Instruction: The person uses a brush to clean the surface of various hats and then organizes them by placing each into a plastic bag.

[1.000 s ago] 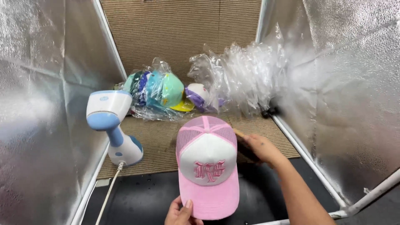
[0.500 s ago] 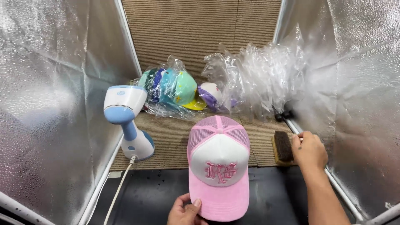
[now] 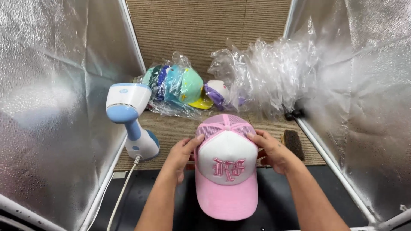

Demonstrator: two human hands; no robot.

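Bright even light, foil-wall glare, sharp focus

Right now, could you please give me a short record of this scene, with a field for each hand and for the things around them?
left hand: grips the left side of the pink cap
right hand: grips the cap's right side
cap: white front panel, pink mesh back, brim toward the camera
steamer: upright, left of the cap, corded
brush: on the mat, right of the cap
bagged caps: behind, in clear plastic
walls: silver foil, both sides
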